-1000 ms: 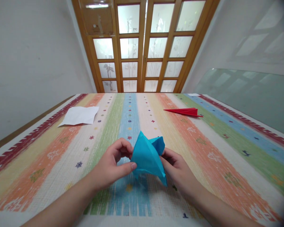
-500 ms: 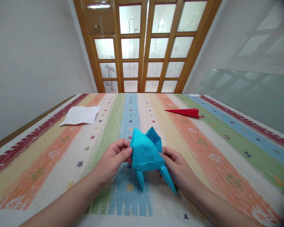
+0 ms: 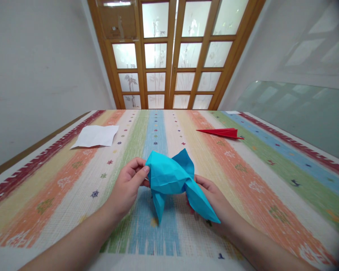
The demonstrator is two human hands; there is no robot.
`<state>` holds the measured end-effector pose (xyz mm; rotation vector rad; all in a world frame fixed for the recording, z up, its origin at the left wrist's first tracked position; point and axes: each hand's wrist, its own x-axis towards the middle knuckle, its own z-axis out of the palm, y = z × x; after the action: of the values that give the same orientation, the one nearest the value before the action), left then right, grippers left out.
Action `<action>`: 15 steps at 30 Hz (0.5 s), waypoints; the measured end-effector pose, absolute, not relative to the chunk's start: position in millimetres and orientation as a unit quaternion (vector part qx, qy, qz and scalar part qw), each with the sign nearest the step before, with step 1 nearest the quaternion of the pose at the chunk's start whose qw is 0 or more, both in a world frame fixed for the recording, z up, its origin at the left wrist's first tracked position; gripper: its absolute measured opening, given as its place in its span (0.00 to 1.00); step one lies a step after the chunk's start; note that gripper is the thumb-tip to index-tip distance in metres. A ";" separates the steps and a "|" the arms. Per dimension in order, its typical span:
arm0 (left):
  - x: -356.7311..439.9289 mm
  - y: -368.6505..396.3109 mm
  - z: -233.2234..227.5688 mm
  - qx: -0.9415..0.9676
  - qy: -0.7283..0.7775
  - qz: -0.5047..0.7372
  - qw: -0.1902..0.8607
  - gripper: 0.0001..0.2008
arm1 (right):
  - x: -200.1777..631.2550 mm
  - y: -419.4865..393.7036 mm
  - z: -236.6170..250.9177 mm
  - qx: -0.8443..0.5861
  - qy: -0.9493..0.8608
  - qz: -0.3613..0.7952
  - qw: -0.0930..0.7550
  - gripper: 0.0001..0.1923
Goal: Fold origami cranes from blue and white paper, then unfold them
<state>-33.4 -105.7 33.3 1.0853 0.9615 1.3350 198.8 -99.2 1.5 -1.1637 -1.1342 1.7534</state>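
Observation:
A blue origami fish of folded paper is held up between my hands, over the near middle of the tablecloth. It has a puffed body, a pointed fin hanging at the lower left and tail-like flaps at the right. My left hand pinches its left edge between thumb and fingers. At its right end my right hand grips the paper behind the lower flap, which hides part of the thumb and fingers.
A striped, patterned cloth covers the table. White paper lies at the far left and a red paper plane at the far right. Glass-paned wooden doors stand beyond the table, and a glass panel leans at right.
The blue origami fish has turned and tilted, so its right flap now shows broader. My left hand has shifted left and slightly up with its edge; my right hand keeps its hold.

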 end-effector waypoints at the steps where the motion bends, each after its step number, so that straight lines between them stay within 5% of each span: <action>1: -33.4 -105.5 33.4 0.459 0.408 0.568 0.548 0.14 | 199.0 -99.3 0.6 -0.456 -0.435 0.686 0.363 0.19; 15: -33.7 -103.3 34.6 0.409 0.386 0.577 0.592 0.13 | 198.4 -99.6 0.9 -0.436 -0.413 0.711 0.365 0.17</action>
<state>-33.7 -103.3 34.6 0.9524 0.8988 1.3422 198.4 -99.6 0.9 -1.1209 -1.0628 1.8284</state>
